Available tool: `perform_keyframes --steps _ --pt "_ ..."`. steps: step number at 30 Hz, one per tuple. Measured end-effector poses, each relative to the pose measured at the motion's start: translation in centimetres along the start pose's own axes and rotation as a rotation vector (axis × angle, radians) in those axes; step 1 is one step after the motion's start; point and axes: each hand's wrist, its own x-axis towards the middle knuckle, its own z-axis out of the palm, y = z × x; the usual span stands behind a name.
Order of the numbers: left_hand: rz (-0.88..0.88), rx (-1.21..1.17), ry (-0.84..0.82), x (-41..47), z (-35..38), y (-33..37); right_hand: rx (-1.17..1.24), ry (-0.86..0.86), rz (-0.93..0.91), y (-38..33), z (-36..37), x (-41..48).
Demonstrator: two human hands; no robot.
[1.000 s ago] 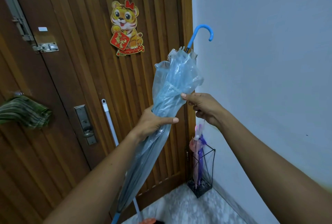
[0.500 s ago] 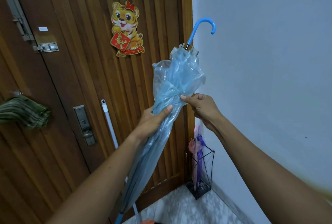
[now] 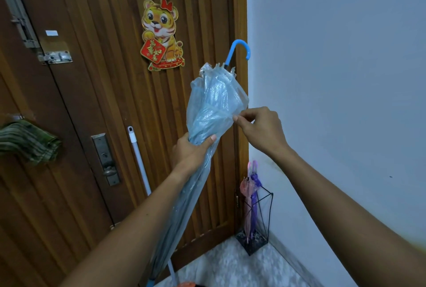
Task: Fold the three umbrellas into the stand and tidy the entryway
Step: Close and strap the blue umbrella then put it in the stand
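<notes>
My left hand (image 3: 194, 152) is wrapped around the middle of the clear blue umbrella (image 3: 207, 121), fingers closed on the gathered plastic, thumb lying across the front. The umbrella tilts up and away from me, its blue hooked handle (image 3: 239, 50) near the door frame and the tip down by the floor. My right hand (image 3: 260, 129) pinches something small at the edge of the canopy, thumb and forefinger pressed together (I take it for the closing strap, though it is too small to be sure). The stand (image 3: 259, 222) sits in the corner where the door (image 3: 96, 102) meets the wall (image 3: 345, 79), with a pink umbrella (image 3: 247, 203) and a purple umbrella (image 3: 254, 203) already in it.

The folds above my left hand are loose and puffed out. If I pull the strap round without twisting them tighter, it may not reach, or the plastic could bunch and spring open. If my left hand slackens, the whole thing could slide down. The hook is also close to the frame and could knock it.
</notes>
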Motion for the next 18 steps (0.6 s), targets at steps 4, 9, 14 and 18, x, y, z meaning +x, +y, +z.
perform_keyframes --steps 4,9,14,18 --pt "0.049 0.062 0.014 0.1 -0.1 -0.1 0.360 -0.246 0.323 -0.8 -0.7 1.2" --pt "0.118 0.164 0.026 0.2 0.1 -0.4 0.774 -0.409 0.670 -0.8 -1.6 2.1" --pt "0.137 0.259 0.036 0.5 -0.3 -1.0 0.916 -0.389 0.625 -1.3 -2.6 2.5" --pt "0.109 0.233 0.017 0.5 -0.2 -1.6 0.895 -0.417 0.589 -1.2 -2.7 2.5"
